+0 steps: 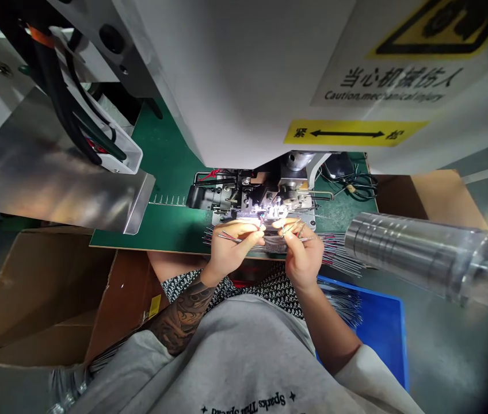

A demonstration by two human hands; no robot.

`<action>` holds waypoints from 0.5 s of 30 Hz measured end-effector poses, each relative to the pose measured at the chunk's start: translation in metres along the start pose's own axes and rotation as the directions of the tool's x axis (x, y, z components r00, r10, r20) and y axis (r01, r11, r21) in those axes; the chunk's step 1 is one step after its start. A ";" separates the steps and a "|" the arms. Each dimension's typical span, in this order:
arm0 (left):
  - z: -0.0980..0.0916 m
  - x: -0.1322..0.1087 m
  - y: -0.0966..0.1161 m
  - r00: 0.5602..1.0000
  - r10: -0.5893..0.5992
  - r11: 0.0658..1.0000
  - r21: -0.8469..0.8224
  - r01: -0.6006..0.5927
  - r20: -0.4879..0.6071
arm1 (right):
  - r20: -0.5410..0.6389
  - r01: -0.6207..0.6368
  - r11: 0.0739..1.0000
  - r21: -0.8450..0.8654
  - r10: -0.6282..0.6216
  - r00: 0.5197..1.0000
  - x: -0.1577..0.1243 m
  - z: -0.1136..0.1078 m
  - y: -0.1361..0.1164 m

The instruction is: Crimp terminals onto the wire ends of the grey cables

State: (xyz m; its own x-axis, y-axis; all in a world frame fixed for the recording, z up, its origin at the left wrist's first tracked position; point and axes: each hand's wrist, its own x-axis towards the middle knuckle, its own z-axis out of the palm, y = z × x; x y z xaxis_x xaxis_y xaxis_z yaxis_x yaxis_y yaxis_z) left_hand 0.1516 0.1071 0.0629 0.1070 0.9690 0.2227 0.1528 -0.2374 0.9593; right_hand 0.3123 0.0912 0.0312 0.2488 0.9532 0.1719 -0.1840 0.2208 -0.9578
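Note:
Close to the lit head of a crimping machine [265, 198], both of my hands pinch thin cables. My left hand [231, 244] is closed on a grey cable [228, 236] whose coloured wire ends show near the thumb and fingertips. Just to its right, my right hand [303, 247] is closed on thin wires [284, 229] at its fingertips. Between and below the hands lies a bundle of grey cables [341, 253] with red and dark ends, along the front edge of the green table [170, 230]. The fingertips partly hide the wire ends.
A strip of terminals [168, 200] runs in from the left, beside a metal guard [97, 198]. Overhead hangs the white machine housing [244, 75]. A metal cylinder [408, 250] juts in at right. A cardboard box [41, 293] stands left, a blue bin [384, 328] right.

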 end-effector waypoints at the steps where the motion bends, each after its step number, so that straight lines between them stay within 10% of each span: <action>1: -0.001 0.000 0.001 1.000 0.003 1.000 0.018 -0.004 0.007 | 0.030 -0.012 1.000 0.026 0.011 0.999 -0.001 -0.001 -0.001; 8: 0.000 -0.002 -0.006 0.998 -0.059 0.996 -0.063 0.058 -0.007 | 0.301 0.035 0.998 -0.053 -0.018 0.953 0.000 -0.001 -0.022; 15: 0.003 -0.003 -0.003 0.999 -0.050 0.993 -0.105 0.048 -0.015 | -0.011 -0.033 0.979 -0.202 0.031 0.999 0.002 0.018 -0.019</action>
State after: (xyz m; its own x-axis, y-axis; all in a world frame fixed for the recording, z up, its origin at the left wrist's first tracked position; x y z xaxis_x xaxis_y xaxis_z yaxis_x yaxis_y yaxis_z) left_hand 0.1535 0.1046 0.0584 0.0842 0.9806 0.1773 0.0537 -0.1821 0.9818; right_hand 0.2990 0.0928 0.0535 0.2529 0.9574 0.1393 0.0034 0.1430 -0.9897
